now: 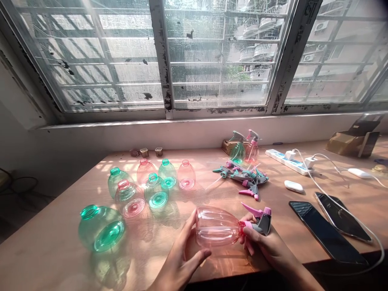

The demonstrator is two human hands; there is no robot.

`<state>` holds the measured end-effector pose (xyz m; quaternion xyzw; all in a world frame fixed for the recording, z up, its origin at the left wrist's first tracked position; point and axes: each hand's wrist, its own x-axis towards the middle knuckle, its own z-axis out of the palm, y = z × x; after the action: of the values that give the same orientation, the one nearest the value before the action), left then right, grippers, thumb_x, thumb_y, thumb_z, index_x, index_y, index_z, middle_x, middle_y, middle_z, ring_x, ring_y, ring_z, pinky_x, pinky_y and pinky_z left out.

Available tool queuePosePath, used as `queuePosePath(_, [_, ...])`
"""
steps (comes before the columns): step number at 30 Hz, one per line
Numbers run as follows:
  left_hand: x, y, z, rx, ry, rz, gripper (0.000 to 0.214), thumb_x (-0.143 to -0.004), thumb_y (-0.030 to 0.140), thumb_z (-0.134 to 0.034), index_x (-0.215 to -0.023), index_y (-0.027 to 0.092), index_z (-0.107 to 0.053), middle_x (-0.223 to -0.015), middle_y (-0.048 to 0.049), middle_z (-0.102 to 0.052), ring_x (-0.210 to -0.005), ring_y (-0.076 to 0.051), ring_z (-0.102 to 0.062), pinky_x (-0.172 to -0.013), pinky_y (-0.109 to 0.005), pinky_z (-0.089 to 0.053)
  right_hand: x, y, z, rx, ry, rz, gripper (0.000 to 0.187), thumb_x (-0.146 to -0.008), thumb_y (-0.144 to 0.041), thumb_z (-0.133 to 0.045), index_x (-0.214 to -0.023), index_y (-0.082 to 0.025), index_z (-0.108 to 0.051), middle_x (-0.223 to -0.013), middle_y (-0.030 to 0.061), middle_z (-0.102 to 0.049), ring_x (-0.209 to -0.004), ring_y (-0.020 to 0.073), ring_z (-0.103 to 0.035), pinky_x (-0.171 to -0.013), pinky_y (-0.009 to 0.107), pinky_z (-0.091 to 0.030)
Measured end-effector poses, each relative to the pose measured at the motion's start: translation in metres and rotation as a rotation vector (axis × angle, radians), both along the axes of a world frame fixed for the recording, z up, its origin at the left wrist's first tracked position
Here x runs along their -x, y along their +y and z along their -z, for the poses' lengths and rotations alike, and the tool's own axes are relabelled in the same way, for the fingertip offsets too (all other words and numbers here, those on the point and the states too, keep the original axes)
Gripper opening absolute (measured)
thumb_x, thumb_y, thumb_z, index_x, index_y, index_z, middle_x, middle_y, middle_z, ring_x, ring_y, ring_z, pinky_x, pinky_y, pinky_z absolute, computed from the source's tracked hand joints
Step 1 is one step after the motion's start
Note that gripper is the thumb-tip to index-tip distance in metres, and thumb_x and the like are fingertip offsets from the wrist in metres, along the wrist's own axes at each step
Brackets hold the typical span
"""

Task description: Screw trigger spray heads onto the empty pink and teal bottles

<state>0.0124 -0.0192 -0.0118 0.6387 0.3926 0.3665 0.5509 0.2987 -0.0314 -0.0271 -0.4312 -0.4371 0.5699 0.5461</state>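
Note:
A clear pink spray bottle (216, 227) lies sideways between my hands over the table's front edge, its base to the left. My left hand (186, 246) cups the base, fingers behind it and thumb below. At the neck, my right hand (260, 242) is closed around the collar of the pink-and-grey spray head (264, 220), which sits on the bottle's mouth. Several open bottles without heads stand to the left, among them a green bottle (101, 228) and a pink bottle (130, 198). Behind my right hand lies a pile of loose spray heads (245, 176).
Two assembled spray bottles, a green one (238, 152) and a pink one (252, 151), stand near the wall. At right are a power strip (287, 161) with white cables, a white earbud case (293, 186), and two phones, including a black phone (327, 232).

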Motion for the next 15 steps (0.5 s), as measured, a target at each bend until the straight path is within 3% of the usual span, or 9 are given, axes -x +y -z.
queuePosePath(4, [-0.001,-0.001,0.001,0.054,-0.059,0.019,0.102,-0.093,0.056,-0.081,-0.175,0.032,-0.025,-0.183,-0.0064,-0.029,-0.169,-0.033,-0.026,-0.138,-0.047,-0.024,0.0,0.0,0.0,0.009,0.018,-0.028,0.049,-0.083,-0.061,-0.091,-0.092,-0.02,-0.066,-0.064,0.0007,-0.074,-0.051,0.0159,-0.059,-0.061,0.032,-0.046])
queuePosePath(8, [0.001,-0.002,0.003,0.084,-0.07,-0.013,0.093,-0.095,0.056,-0.079,-0.172,0.031,-0.034,-0.181,-0.0069,-0.035,-0.168,-0.034,-0.031,-0.137,-0.046,-0.027,0.001,-0.002,-0.002,0.015,0.023,-0.044,0.049,-0.082,-0.062,-0.091,-0.091,-0.02,-0.067,-0.058,-0.0011,-0.071,-0.05,0.0167,-0.06,-0.061,0.033,-0.049])
queuePosePath(11, [0.001,0.0,0.004,0.073,-0.049,-0.008,0.092,-0.093,0.054,-0.082,-0.171,0.032,-0.037,-0.182,-0.0062,-0.034,-0.166,-0.034,-0.034,-0.137,-0.045,-0.028,0.001,-0.001,-0.003,0.014,0.035,-0.036,0.049,-0.083,-0.062,-0.091,-0.091,-0.02,-0.067,-0.06,0.0004,-0.073,-0.05,0.017,-0.06,-0.061,0.033,-0.048])
queuePosePath(15, [0.001,0.004,0.013,0.021,-0.035,-0.012,0.093,-0.095,0.055,-0.079,-0.172,0.038,-0.031,-0.182,-0.0043,-0.032,-0.167,-0.036,-0.033,-0.136,-0.048,-0.031,0.001,0.0,-0.003,0.009,0.044,-0.015,0.05,-0.081,-0.062,-0.092,-0.093,-0.02,-0.067,-0.066,0.0018,-0.075,-0.05,0.0161,-0.059,-0.061,0.033,-0.047])
